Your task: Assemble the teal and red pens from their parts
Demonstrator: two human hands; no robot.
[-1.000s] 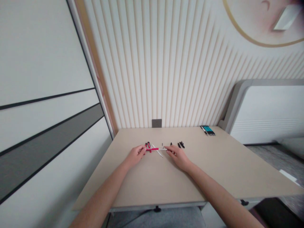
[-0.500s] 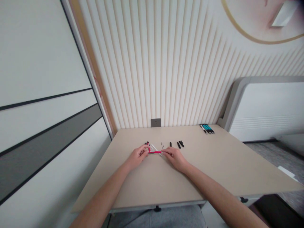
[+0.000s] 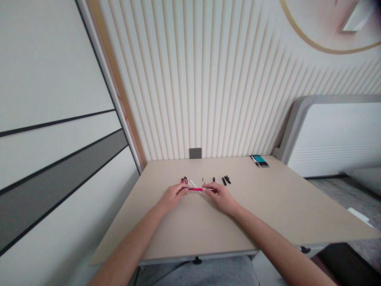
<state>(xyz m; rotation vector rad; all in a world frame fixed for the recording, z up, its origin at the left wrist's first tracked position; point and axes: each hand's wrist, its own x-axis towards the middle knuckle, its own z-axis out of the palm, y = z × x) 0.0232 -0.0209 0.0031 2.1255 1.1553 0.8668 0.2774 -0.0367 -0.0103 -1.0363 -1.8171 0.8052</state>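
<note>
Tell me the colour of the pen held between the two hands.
The pen has a bright pink barrel and a white tip; the head view shows it best.

Compared with the earlier views, the pink pen (image 3: 195, 189) has shifted rightward between the hands, and its white end (image 3: 209, 189) now reaches further right. The left hand (image 3: 172, 197) and right hand (image 3: 222, 198) stand slightly further apart, exposing a longer length of the pen between them.
</note>
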